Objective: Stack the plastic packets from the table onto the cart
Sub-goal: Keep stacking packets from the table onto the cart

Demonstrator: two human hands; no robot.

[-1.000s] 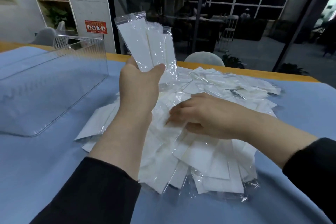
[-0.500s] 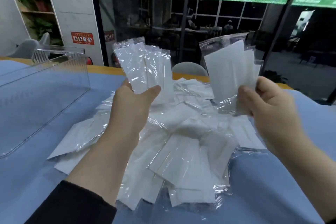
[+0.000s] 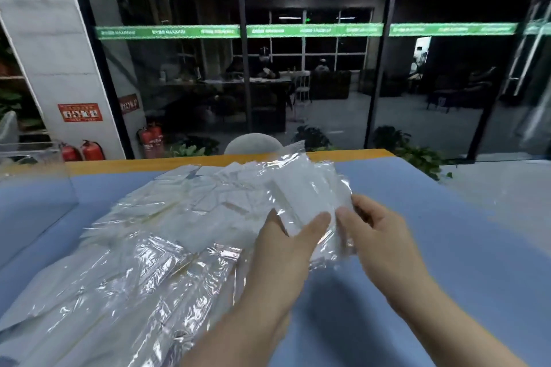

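Both hands clamped on one bundle of packets (image 3: 301, 197): left hand (image 3: 286, 250), right hand (image 3: 378, 235), above the counter (image 3: 447, 247) pile (image 3: 143, 247).

Two handfuls of packets (image 3: 301, 199) now brought together into one bunch, gripped jointly by left hand (image 3: 286, 250) and right hand (image 3: 378, 235), lowered over the pile (image 3: 143, 247)

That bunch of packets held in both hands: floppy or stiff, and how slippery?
Probably floppy: the packets fan unevenly above the left hand and right hand. Likely slippery: the film looks glossy, like the pile on the table. Seemingly light.
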